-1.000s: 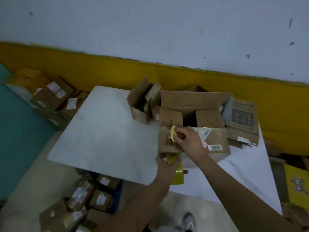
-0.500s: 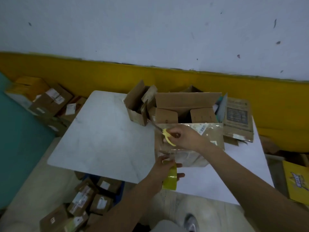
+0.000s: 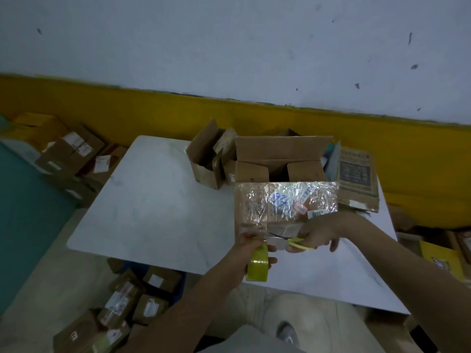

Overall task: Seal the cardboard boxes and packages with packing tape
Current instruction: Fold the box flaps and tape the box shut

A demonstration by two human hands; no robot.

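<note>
- The left hand (image 3: pixel 248 250) has its fingers curled round a yellow-green tape roll (image 3: pixel 257 266), with the thumb up at the top of the roll, at the near edge of the worktop (image 3: pixel 158 207).
- The right hand (image 3: pixel 319 231) is just to the right of the left one. It grips the yellow handles of a pair of scissors (image 3: pixel 297 241), and one finger hangs loose below.
- The scissor blades point leftward toward the left hand's thumb. Whether they touch the tape cannot be made out.
- Directly beyond both hands is the package (image 3: pixel 285 205), a brown carton whose top shines with wrinkled clear tape over labels and blue handwriting. The right hand overlaps its near right corner.
- Behind the package, farther from the hands, a big open box (image 3: pixel 280 154) stands with its flaps up.
- A small open box (image 3: pixel 204 161) stands just to the left of the big one.
- Past the right hand, a flattened carton (image 3: pixel 356 179) lies beside the package.
- Below the left forearm, labelled floor boxes (image 3: pixel 132 301) are heaped.
- Far left of the hands, more stacked boxes (image 3: pixel 71 154) are piled against the yellow wall band (image 3: pixel 153 115).
</note>
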